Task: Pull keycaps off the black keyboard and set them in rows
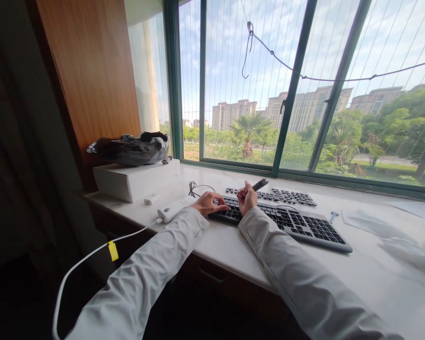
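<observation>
A black keyboard (pixel 304 224) lies slantwise on the white tabletop, its left part partly hidden by my hands. My left hand (pixel 208 203) rests at its left end, fingers bent and a little apart, with nothing visible in them. Over the upper left keys, my right hand (pixel 247 198) is closed around a slim black handheld tool (pixel 260 184), which sticks out up and to the right. I cannot make out its exact kind or its lower end. Behind the keyboard, several loose black keycaps (pixel 293 197) are laid out in rows.
A white power strip (pixel 170 211) with a white cable (pixel 102 245) and a white adapter (pixel 151 199) lie left. A white box (pixel 127 182) bears a dark plastic-wrapped bundle (pixel 127 148). A small blue tool (pixel 333 216) and clear plastic (pixel 407 250) lie right. Windows (pixel 248 94) stand behind.
</observation>
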{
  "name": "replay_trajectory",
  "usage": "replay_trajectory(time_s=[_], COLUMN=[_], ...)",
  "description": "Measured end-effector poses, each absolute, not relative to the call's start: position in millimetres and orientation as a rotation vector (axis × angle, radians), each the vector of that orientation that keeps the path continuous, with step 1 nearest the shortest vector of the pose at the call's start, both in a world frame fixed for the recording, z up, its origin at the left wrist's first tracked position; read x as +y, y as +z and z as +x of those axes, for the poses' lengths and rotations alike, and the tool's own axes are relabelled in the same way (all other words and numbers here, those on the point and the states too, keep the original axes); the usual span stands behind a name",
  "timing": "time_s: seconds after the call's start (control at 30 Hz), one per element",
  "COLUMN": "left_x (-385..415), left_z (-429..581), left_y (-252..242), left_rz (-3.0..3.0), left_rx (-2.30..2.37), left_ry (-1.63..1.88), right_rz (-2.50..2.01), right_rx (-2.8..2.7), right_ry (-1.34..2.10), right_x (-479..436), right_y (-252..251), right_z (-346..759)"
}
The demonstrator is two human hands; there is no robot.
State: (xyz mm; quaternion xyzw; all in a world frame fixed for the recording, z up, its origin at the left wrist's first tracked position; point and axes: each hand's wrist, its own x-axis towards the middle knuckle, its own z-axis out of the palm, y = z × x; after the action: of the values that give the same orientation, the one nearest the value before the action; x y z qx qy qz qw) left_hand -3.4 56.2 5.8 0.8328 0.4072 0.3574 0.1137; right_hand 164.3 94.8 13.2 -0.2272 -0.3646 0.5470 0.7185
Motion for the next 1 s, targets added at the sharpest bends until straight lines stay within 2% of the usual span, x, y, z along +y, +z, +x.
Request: replay_trajectory(time_s=[0.13,0.3,0.5,0.67,1.0], left_x=[57.7,60.2,54.4,50.8,51.2], left_z=[-1.5,-0.4,-3.4,-2.5,-3.2], left_y=[3.5,1.8,7.8,10.4,10.8], left_rz=[2.528,2.45,2.356,2.317,2.316], left_rx=[1.205,1.336,1.462,1.561,1.552], left_ry=[1.06,1.286,1.538,1.561,1.555], right_rz=[-0.504,-0.547,-0.663,-0.755,-0.805], right_rx=[-0.807,-0.83,-0.879,-1.044,-1.195], right_ry=[1.199,1.195,1.608,1.84,1.803], right_x=[101.1,105.0,94.5,84.6,82.6], right_y=[11.1,10.8,21.2,22.6,17.7], right_z=[168.9,173.9,175.5,171.7,165.0])
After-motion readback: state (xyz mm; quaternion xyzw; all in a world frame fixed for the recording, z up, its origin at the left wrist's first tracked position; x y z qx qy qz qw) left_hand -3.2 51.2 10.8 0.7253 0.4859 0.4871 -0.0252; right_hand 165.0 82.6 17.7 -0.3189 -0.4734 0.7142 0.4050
